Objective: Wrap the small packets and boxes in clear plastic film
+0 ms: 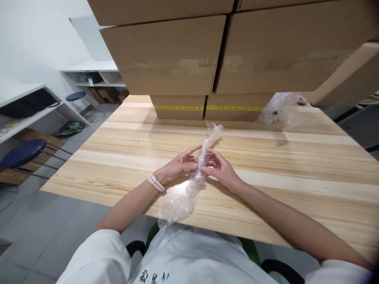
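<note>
A long strip of clear plastic wrap (pixel 180 205), crumpled and twisted, lies across the wooden table in front of me. Its narrow middle is bunched between my two hands, and its wide loose end reaches the near table edge. From the left, my left hand (pixel 183 163), with a pale watch band on the wrist, has its fingers closed against the bunched part. My right hand (pixel 220 169) pinches the same part from the other side. Whether anything is wrapped inside the plastic, I cannot make out.
Stacked cardboard boxes (pixel 166 55) rise at the table's far side, the lower ones crossed by a yellow tape measure strip (pixel 180 107). More crumpled clear plastic (pixel 280 110) lies right of them. Blue stools (pixel 25 152) and white shelves (pixel 35 102) stand left of the wooden table (pixel 296 169).
</note>
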`<control>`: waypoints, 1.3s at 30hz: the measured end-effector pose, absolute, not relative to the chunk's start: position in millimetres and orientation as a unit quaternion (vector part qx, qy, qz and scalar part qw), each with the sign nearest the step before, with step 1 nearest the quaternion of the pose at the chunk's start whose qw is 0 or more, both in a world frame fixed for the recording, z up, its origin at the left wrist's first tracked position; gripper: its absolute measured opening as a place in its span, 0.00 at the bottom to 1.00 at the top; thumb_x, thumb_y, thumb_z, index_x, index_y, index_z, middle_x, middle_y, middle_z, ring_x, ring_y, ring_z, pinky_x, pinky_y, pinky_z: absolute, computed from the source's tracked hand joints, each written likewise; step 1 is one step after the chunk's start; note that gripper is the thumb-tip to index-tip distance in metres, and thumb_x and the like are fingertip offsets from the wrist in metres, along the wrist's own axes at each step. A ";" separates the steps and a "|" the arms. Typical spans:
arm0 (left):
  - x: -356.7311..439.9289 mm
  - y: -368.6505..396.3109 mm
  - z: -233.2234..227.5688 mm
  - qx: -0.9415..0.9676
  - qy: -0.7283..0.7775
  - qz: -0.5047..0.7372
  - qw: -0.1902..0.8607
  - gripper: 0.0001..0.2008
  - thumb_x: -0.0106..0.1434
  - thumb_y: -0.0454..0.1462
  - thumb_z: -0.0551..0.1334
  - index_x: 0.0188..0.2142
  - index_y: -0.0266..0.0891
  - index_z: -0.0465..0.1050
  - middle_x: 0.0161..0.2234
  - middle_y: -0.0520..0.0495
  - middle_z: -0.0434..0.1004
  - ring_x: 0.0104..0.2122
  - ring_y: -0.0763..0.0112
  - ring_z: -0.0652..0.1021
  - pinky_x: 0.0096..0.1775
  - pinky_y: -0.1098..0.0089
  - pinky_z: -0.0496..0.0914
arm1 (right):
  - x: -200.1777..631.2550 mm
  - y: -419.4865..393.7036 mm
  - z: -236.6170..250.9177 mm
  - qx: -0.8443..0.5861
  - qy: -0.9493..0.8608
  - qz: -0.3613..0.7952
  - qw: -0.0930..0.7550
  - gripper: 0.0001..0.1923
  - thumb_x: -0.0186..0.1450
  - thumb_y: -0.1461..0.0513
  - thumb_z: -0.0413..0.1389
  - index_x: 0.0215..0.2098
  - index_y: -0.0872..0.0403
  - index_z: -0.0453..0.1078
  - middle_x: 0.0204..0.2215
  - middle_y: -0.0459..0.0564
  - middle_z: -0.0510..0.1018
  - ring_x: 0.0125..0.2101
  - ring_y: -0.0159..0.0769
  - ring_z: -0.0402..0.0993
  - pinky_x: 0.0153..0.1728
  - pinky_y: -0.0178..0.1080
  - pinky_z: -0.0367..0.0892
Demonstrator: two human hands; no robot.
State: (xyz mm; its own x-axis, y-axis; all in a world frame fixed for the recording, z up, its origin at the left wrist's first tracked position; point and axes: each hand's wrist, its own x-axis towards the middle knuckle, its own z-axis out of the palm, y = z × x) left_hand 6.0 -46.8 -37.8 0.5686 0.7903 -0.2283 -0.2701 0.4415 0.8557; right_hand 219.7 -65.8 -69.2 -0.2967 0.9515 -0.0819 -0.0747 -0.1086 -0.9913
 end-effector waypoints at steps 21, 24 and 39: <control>-4.7 -40.0 -29.7 0.442 0.374 0.448 0.681 0.17 0.57 0.32 0.72 0.47 0.40 0.80 0.42 0.46 0.80 0.32 0.74 0.78 0.34 0.72 0.71 | 228.6 -53.5 -61.6 -0.358 -0.334 0.762 0.424 0.27 0.54 0.52 0.74 0.48 0.52 0.77 0.47 0.53 0.83 0.45 0.42 0.80 0.49 0.42 0.75; 12.9 -51.2 -39.6 0.508 0.396 0.412 0.644 0.15 0.58 0.33 0.73 0.46 0.39 0.79 0.44 0.44 0.79 0.40 0.68 0.79 0.43 0.66 0.73 | 220.7 -52.6 -61.7 -0.346 -0.311 0.772 0.433 0.24 0.56 0.49 0.72 0.45 0.52 0.77 0.48 0.53 0.83 0.50 0.47 0.79 0.52 0.46 0.75; 32.6 -66.3 -48.5 0.615 0.453 0.451 0.462 0.40 0.54 0.33 0.75 0.65 0.44 0.68 0.66 0.39 0.68 0.66 0.48 0.66 0.67 0.54 0.58 | 196.5 -67.8 -56.8 -0.470 -0.354 0.654 0.475 0.29 0.48 0.54 0.75 0.45 0.52 0.73 0.38 0.49 0.83 0.36 0.37 0.79 0.38 0.38 0.75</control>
